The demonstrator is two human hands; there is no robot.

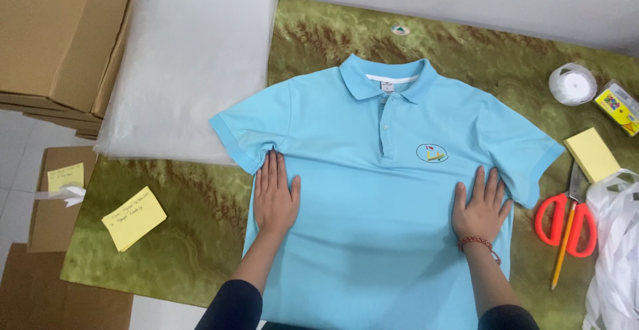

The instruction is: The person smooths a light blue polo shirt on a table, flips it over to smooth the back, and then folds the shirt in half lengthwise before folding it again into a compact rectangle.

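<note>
Pressing flat in head view: left hand (275,197) at 8 o'clock, right hand (480,205) at 4 o'clock, both palms open, gripping nothing, on one light-blue polo shirt (383,190) at centre of green table (180,237). Two yellow note pads (134,217), one pair orange scissors (566,220), one pencil (563,247) at 3 o'clock.

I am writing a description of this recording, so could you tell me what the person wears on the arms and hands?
Both arms have dark, navy-looking long sleeves pushed up towards the elbows, so the forearms are bare. The left hand wears nothing: no glove, ring or watch shows. The right hand is also ungloved, but its wrist carries a bracelet of small reddish-brown beads.
</note>
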